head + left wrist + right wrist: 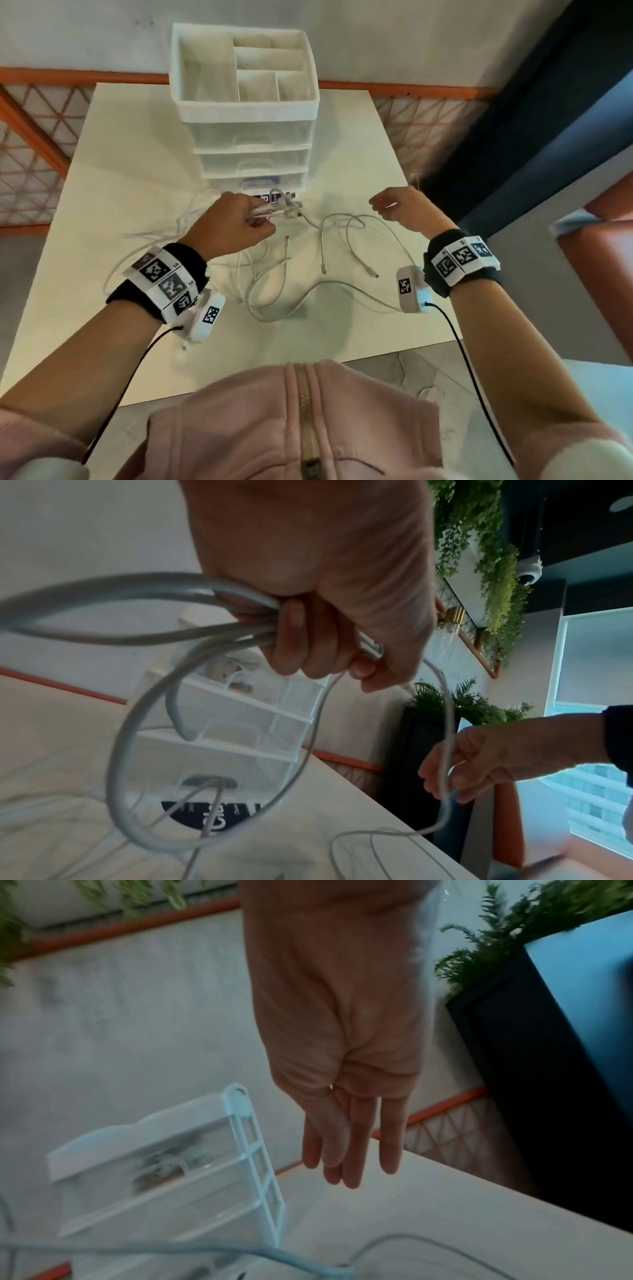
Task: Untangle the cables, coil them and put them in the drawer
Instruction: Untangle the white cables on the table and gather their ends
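Observation:
My left hand (236, 222) (325, 588) grips a bundle of white cable ends (282, 208), whose plugs stick out toward the drawer unit. From the fist, thick loops (137, 610) hang down to the table. More white cables (325, 240) lie loose and tangled on the white table (120, 171) between my hands. My right hand (397, 209) (342, 1069) hovers to the right with straight, relaxed fingers and holds nothing. A thin cable (445, 723) passes in front of it. The white drawer unit (253, 137) stands behind, its three translucent drawers pushed in.
The unit's top is an open divided tray (205, 68). Something with a dark label (205, 815) shows in the bottom drawer. An orange mesh rail (428, 120) runs behind the table. At the right stand an orange chair (599, 260) and a dark planter (531, 1069).

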Demonstrator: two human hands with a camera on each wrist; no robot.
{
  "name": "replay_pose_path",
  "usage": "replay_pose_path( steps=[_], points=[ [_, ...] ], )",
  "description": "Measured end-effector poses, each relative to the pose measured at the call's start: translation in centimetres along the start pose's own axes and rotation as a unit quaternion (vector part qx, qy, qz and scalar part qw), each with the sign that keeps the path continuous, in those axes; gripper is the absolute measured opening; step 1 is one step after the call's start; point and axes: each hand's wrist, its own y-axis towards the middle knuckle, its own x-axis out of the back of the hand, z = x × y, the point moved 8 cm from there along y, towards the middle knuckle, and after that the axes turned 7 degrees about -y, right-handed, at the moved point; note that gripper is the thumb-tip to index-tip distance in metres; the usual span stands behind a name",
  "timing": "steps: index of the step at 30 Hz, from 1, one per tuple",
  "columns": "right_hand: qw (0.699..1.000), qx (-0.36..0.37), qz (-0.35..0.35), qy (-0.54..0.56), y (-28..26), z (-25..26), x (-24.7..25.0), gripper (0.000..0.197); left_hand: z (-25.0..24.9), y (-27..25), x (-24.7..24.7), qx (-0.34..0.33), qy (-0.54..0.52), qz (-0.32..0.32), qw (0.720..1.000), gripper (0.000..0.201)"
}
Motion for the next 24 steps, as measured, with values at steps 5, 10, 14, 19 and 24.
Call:
replay_pose_path(
  steps=[5,10,14,19,24],
  points=[
    [0.989,-0.095,0.041,-0.105,-2.1,-5.9,-2.4,0.024,-0.4,0.3,-2.3,0.002,0.008,0.025,1.000,0.030],
    [0.987,-0.112,0.056,-0.099,-3.6,-8.7,-7.4,0.026,-0.8,0.8,-2.2,-0.003,0.014,-0.024,1.000,0.030],
    [0.991,-0.108,0.014,-0.080,-4.0,-9.0,-10.1,0.030,-0.5,0.8,-1.0,0.026,0.035,-0.076,0.996,0.030],
    [0.990,-0.075,-0.002,-0.119,-2.9,-6.5,-8.4,0.015,-0.2,1.1,-0.6,0.040,0.066,-0.067,0.995,0.029],
    [0.987,0.019,0.008,-0.156,-1.2,0.8,-4.7,0.013,2.0,1.5,-1.6,0.118,0.103,0.003,0.988,0.028]
  ],
)
